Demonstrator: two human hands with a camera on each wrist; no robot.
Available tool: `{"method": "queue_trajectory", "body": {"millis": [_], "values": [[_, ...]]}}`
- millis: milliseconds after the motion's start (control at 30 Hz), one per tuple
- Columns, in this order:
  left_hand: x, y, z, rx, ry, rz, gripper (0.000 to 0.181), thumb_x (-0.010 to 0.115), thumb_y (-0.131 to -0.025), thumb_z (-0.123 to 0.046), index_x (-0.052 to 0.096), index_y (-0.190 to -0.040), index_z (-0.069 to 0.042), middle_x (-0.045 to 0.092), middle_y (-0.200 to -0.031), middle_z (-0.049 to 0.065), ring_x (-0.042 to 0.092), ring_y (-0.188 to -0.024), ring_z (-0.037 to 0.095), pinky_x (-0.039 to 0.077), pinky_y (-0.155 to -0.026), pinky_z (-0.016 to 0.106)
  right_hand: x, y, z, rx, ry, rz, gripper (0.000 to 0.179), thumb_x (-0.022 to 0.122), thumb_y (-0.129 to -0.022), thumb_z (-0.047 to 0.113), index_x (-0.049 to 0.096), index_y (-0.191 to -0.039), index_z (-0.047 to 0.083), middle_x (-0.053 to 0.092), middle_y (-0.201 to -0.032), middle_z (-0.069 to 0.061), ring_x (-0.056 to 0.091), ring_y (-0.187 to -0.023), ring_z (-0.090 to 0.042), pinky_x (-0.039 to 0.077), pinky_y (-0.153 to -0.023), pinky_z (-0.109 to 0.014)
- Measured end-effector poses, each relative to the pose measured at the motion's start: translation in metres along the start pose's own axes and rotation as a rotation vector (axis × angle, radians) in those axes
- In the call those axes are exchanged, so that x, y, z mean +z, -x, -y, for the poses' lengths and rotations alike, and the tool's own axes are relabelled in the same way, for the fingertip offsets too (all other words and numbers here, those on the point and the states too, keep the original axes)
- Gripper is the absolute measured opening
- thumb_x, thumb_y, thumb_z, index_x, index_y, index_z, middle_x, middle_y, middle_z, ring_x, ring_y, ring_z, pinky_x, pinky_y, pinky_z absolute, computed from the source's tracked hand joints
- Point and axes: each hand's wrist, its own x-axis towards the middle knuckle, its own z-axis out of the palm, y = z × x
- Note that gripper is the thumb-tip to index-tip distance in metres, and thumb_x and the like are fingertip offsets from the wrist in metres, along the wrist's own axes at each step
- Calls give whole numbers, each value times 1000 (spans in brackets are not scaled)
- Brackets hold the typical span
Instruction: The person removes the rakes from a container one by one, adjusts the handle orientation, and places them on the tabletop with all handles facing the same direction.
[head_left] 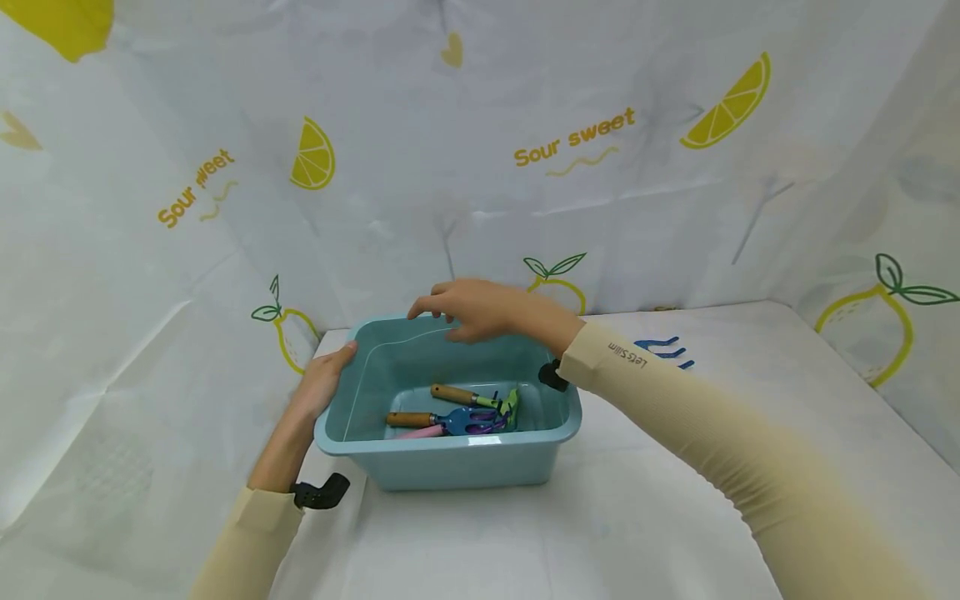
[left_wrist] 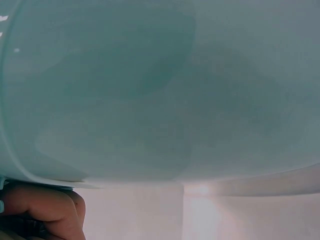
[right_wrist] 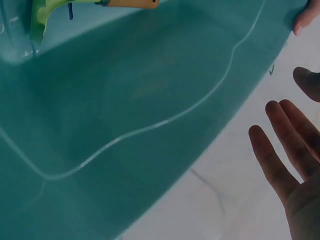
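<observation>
A light-blue plastic basin (head_left: 465, 462) stands on the table. My left hand (head_left: 322, 379) grips its left rim, and in the left wrist view the curled fingers (left_wrist: 52, 207) sit under the edge. My right hand (head_left: 476, 308) is raised over the back rim with its fingers spread and nothing in them; the right wrist view shows these fingers (right_wrist: 272, 162) apart from the basin wall. Inside the basin lie small garden tools: a blue hand fork (head_left: 459, 421) with a wooden handle, a green tool (head_left: 510, 407) with a wooden handle, and a pink handle (head_left: 420, 432). Purple prongs overlap them.
Blue prongs (head_left: 663, 348) of another tool show on the table behind my right forearm, which hides the rest of it. A white cloth (head_left: 637, 500) covers the table. Behind the basin rises a white sheet (head_left: 420, 208) printed with lemons and lettering.
</observation>
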Motion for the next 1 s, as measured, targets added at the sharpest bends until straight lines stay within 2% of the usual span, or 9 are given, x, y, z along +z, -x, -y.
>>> {"method": "queue_trajectory", "body": {"millis": [100, 300, 433, 633, 767, 900, 1000], "values": [[0, 0, 0, 3, -5, 2, 70, 39, -109, -53, 54, -144, 6, 68, -123, 18, 62, -89, 9, 52, -73, 25, 7, -8, 1, 9, -26, 27, 52, 68, -99, 11, 52, -148, 22, 61, -134, -10, 68, -115, -29, 55, -97, -39], [0, 0, 0, 13, -10, 11, 71, 38, -109, -54, 51, -147, 5, 62, -137, 25, 63, -100, 14, 51, -76, 24, 23, -25, -2, 14, -35, 58, 50, 66, -100, 11, 53, -147, 21, 63, -130, -10, 66, -111, -25, 55, -96, -36], [0, 1, -1, 12, -5, 11, 71, 38, -109, -54, 50, -148, 4, 60, -140, 26, 64, -104, 16, 52, -76, 23, 35, -35, -5, 25, -72, 98, 50, 65, -100, 10, 52, -148, 18, 64, -132, -11, 65, -116, -26, 55, -98, -38], [-1, 1, 1, 19, -8, 5, 71, 39, -109, -54, 51, -148, 4, 60, -141, 26, 64, -105, 16, 52, -76, 23, 56, -52, -3, 23, -66, 163, 49, 65, -101, 11, 52, -148, 14, 62, -141, -11, 63, -119, -25, 54, -98, -39], [-2, 0, 1, 13, 2, 7, 70, 40, -109, -55, 54, -145, 3, 63, -137, 23, 64, -101, 13, 52, -77, 23, 71, -60, 4, 25, -54, 202, 49, 67, -101, 14, 53, -148, 16, 64, -137, -8, 63, -112, -20, 54, -93, -34], [-2, 0, 0, 4, 9, 4, 70, 41, -108, -57, 57, -143, 2, 65, -133, 19, 63, -97, 9, 52, -77, 23, 82, -64, 13, 33, -92, 249, 52, 69, -101, 19, 52, -150, 19, 66, -134, -7, 63, -107, -16, 54, -89, -32], [-2, 0, 0, 1, 15, 2, 70, 41, -108, -56, 56, -144, 2, 64, -136, 20, 63, -100, 10, 51, -78, 22, 89, -67, 16, 36, -130, 261, 51, 68, -101, 20, 52, -150, 20, 67, -132, -8, 64, -105, -15, 55, -88, -32]]}}
